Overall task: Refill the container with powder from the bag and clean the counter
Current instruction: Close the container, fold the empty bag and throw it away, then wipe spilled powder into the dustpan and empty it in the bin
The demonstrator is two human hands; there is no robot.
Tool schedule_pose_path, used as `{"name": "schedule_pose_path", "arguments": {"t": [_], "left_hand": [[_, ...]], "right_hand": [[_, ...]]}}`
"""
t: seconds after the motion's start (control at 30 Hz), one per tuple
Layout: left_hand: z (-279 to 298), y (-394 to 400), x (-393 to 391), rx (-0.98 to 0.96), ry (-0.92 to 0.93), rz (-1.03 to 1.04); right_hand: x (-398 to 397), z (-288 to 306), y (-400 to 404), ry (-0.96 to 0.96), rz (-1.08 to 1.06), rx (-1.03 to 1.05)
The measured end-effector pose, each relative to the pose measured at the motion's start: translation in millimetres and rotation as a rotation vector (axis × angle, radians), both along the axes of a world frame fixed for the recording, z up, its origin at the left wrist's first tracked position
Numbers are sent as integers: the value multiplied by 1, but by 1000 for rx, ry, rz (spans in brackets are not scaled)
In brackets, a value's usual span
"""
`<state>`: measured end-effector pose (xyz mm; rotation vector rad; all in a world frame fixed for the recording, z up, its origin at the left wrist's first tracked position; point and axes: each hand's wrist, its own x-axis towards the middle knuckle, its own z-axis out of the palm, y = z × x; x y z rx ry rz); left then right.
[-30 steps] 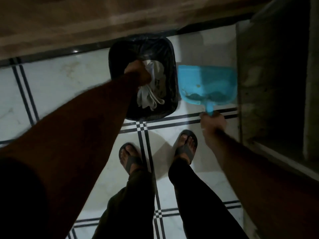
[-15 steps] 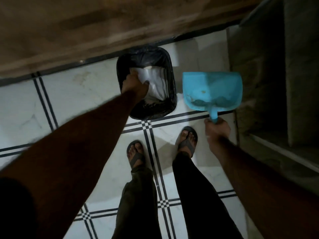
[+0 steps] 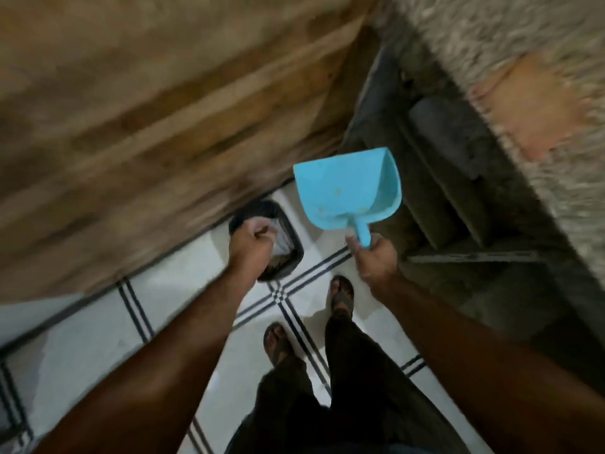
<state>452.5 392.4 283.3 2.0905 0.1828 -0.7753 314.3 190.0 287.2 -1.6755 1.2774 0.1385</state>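
Note:
My left hand (image 3: 250, 245) is a closed fist over a small black bin (image 3: 292, 264) on the floor. Its fingers press against a crumpled white bag (image 3: 282, 238) that lies inside the bin. Dark debris shows at the bin's near end. My right hand (image 3: 375, 260) grips the handle of a light blue dustpan (image 3: 347, 191). It holds the pan up to the right of the bin, scoop facing up, with a few specks in it. No powder container is in view.
The bin stands against a brown wooden panel (image 3: 147, 126). A speckled stone counter (image 3: 491, 44) runs along the right, with dark shelves (image 3: 442, 198) under it. My sandalled feet (image 3: 342, 296) stand on white floor tiles with black lines (image 3: 98, 355).
The view has swung up and tilted. My right hand has raised the dustpan higher, away from the floor. My left hand stays at the bin on the white bag.

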Motion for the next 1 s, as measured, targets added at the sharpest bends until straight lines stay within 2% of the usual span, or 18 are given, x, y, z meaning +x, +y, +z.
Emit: {"name": "schedule_pose_path", "arguments": {"t": [0.13,0.2,0.43,0.6,0.83,1.0], "left_hand": [[92,-23,3,-134,-92,-134],[116,-38,8,-163,-129,-196],[222,-141,-16,-262,-207,-369],[225,-227,-35,-240,-283,-507],[204,-343,-56,65,-531,-969],[175,-402,-44,171,-575,-1072]], "right_hand": [[-19,95,-4,-140,-168,-1],[-31,135,-12,-201,-254,-6],[-87,224,-78,-340,-453,-157],[-148,234,-146,-223,-528,-277],[-212,205,-211,-89,-613,-224],[-216,197,-245,-42,-619,-213]]}}
